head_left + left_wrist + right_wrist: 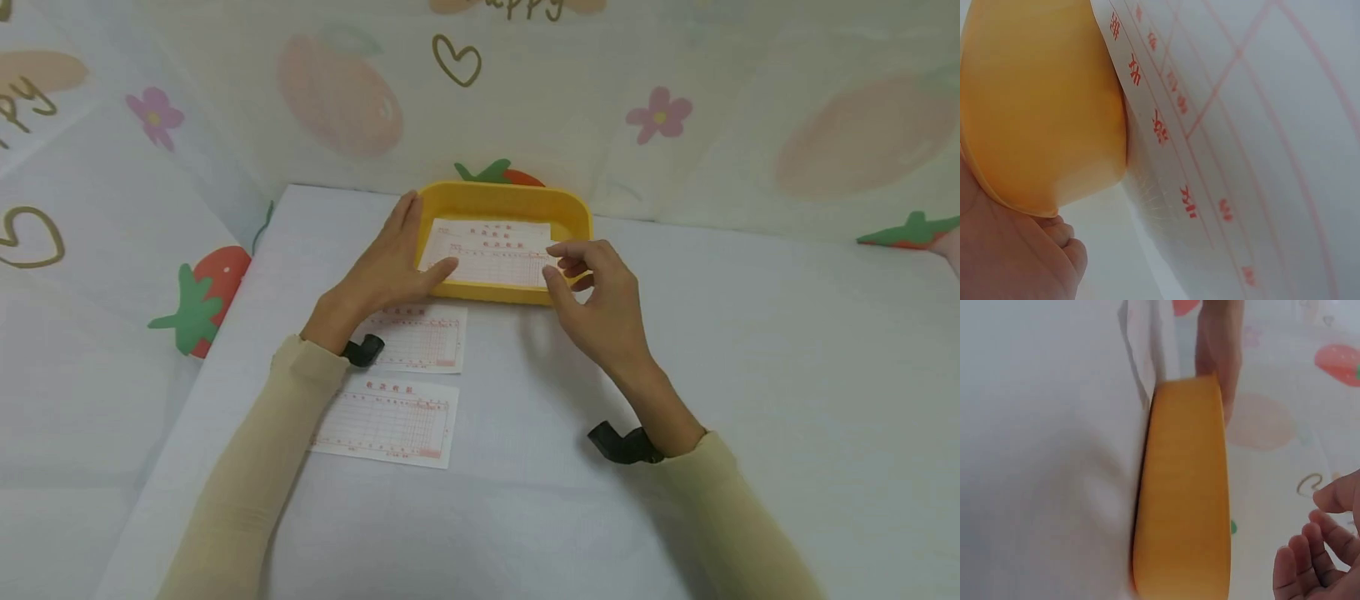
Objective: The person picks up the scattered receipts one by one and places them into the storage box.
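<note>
In the head view a yellow tray (510, 196) holds overlapping white receipt slips (495, 258) with red print. My left hand (390, 250) grips the tray's left front corner, fingers along the side wall and thumb over the front rim. The left wrist view shows curled fingers (1069, 247) under the rim of the tray (1041, 112). Above the tray's right front corner is my right hand (603, 292), loosely bent, thumb and forefinger slightly apart beside the slips' right edge. In the right wrist view its fingers (1313, 550) hold nothing visible.
Two more printed slips lie on the white table in front of the tray, an upper slip (427, 337) partly under my left wrist and a lower slip (393, 421) partly behind the left sleeve. A patterned cloth (525, 108) hangs behind the table.
</note>
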Demonstrator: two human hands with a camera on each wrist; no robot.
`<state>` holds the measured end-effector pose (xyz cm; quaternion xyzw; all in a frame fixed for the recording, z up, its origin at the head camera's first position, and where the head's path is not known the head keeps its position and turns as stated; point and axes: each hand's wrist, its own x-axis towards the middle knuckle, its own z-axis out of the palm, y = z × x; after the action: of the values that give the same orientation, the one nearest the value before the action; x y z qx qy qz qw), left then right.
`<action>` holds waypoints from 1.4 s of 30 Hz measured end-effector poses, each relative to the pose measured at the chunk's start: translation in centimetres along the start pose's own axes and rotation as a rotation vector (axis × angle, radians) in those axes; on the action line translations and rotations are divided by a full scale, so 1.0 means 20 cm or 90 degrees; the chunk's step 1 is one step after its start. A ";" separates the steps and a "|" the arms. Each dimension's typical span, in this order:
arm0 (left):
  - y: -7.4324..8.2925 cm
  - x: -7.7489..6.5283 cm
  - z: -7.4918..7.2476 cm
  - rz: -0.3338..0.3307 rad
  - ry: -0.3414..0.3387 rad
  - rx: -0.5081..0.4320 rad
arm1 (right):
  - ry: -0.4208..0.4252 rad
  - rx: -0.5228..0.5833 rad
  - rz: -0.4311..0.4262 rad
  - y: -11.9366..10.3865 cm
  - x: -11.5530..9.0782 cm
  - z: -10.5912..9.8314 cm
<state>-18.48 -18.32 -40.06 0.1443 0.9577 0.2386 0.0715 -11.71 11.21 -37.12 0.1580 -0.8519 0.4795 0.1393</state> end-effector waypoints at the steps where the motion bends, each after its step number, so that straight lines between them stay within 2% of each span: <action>1: 0.00 0.00 0.00 0.001 0.000 0.002 | -0.015 0.008 -0.002 -0.01 -0.02 0.01; 5: -0.01 0.00 -0.01 0.003 0.004 0.006 | -0.113 0.040 -0.010 -0.06 -0.07 0.08; 10: -0.01 -0.01 -0.02 -0.004 0.004 -0.004 | -0.271 0.003 0.011 -0.08 -0.10 0.19; 14: -0.01 -0.02 -0.01 -0.008 0.002 -0.008 | -0.330 -0.036 0.037 -0.08 -0.10 0.29; 19: -0.01 -0.03 -0.01 -0.012 0.003 -0.007 | -0.351 -0.090 0.061 -0.11 -0.08 0.41; 24: -0.01 -0.05 -0.02 -0.010 0.005 -0.005 | -0.358 -0.145 0.063 -0.15 -0.10 0.47; 34: -0.02 -0.07 -0.01 -0.012 0.006 -0.001 | -0.350 -0.209 0.002 -0.13 -0.14 0.52; 42: -0.01 -0.07 -0.01 -0.013 0.005 0.000 | -0.344 -0.207 0.012 -0.13 -0.15 0.53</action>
<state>-17.31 -19.00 -39.86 0.1335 0.9594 0.2384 0.0702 -8.76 1.25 -41.63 0.2473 -0.9250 0.2790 -0.0735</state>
